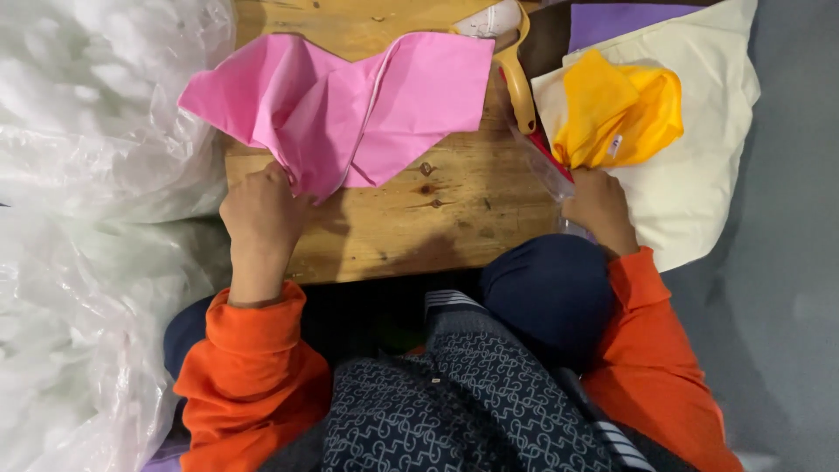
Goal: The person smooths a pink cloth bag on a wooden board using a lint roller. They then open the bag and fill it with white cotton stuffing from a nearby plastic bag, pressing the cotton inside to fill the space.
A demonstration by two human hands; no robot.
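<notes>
We pin the pink cloth [350,105] on the board [419,218] with our left hand [258,210]; right of the board, our right hand [599,205] grasps the yellow cloth [616,109], ready beside it.

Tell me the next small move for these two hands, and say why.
Probably draw the right hand back toward the wooden table, bringing the yellow cloth it grips off the cream pillow. The left hand already pins the pink cloth flat on the table, with bare wood beside it.
</notes>
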